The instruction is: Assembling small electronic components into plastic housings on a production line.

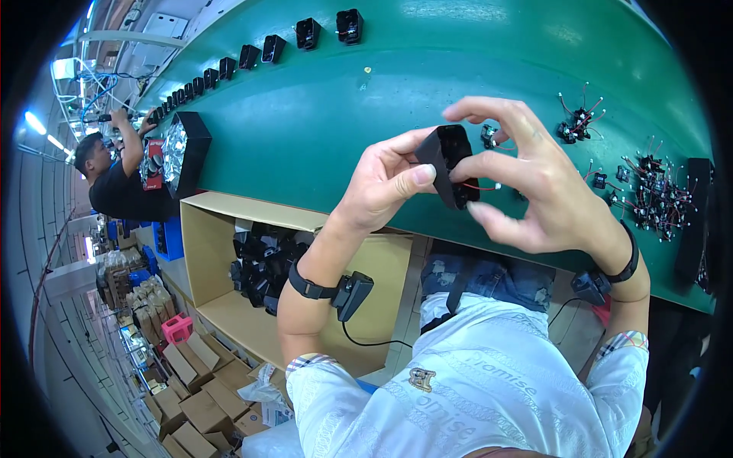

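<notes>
My left hand [385, 179] grips a black plastic housing [441, 164] by its side wall, thumb in front. The housing is tilted, its open side facing right. My right hand [534, 172] is spread around that opening. Its index finger reaches into the housing, and the thumb is close to the lower edge. From the opening sticks a thin red wire with a white connector [498, 186]. What the fingertip touches inside is hidden. Just behind the right hand, a small black wired part [489, 136] lies on the green table [305, 114].
Several black housings [273, 48] form a row along the far side. Small wired parts [653, 191] are heaped at the right, beside a black box [695, 221]. An open carton [210, 252] with black pieces stands below the table edge. A co-worker [114, 168] works at the far left.
</notes>
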Available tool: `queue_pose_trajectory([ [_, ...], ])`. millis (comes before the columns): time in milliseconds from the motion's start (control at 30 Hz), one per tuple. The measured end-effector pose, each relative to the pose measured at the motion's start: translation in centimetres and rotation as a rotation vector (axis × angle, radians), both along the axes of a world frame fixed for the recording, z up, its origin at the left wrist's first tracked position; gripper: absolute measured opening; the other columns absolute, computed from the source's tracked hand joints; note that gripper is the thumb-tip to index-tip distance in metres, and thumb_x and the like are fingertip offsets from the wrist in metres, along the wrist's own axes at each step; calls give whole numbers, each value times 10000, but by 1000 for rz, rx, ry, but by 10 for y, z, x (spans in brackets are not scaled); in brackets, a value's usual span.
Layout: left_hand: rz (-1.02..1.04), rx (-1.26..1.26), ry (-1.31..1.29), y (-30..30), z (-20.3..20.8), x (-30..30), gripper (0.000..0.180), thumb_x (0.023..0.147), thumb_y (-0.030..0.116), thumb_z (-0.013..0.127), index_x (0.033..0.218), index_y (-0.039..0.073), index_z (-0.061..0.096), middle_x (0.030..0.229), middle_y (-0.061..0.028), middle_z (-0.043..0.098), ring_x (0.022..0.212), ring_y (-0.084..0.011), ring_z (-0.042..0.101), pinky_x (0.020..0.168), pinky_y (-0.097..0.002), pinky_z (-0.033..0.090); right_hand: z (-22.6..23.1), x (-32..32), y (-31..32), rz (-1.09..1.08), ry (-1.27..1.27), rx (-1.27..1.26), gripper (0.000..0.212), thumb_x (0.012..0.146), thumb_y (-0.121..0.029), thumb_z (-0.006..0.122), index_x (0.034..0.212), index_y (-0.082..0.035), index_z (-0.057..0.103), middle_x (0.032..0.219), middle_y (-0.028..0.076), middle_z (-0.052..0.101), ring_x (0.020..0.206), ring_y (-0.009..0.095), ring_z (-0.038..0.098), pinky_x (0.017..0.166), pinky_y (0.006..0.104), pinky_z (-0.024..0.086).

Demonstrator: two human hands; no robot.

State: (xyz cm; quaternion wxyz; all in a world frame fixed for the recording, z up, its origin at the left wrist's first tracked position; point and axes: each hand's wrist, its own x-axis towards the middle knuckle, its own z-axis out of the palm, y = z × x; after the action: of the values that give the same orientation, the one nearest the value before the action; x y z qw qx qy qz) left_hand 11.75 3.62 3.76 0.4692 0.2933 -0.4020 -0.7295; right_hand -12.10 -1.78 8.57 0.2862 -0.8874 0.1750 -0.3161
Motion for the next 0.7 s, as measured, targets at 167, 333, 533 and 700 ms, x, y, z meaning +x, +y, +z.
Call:
queue_pose_trajectory([
  [167,75,61,-112,1,8,-12,557,939,200,716,1373,-70,495,1139,-150,677,1001,-202,694,830,-348,606,-23,7,-15,95,-43,224,379,665,-197,841,943,-46,633,1438,180,469,1225,360,537,1017,473,454],
  [333,80,153,-350,5,27,3,453,977,245,673,1276,-36,482,953,-152,710,816,-204,719,726,-326,606,-44,15,-28,271,-90,873,377,695,-241,878,942,-16,703,1357,214,559,1225,276,547,1073,390,379],
  [533,602,-199,-991,68,57,85,180,1016,151,581,1094,-11,585,835,-86,693,773,-137,674,684,-255,531,-46,20,-49,376,-325,1218,395,732,-251,840,1010,-1,714,1230,112,639,1114,188,581,995,317,425],
  [700,990,-2,-1237,191,31,203,132,1020,146,572,1022,21,612,783,-44,652,689,-99,606,629,-228,484,-24,56,-89,460,-72,1030,522,690,-331,874,1041,14,701,1366,213,570,1209,245,554,1057,371,399],
])
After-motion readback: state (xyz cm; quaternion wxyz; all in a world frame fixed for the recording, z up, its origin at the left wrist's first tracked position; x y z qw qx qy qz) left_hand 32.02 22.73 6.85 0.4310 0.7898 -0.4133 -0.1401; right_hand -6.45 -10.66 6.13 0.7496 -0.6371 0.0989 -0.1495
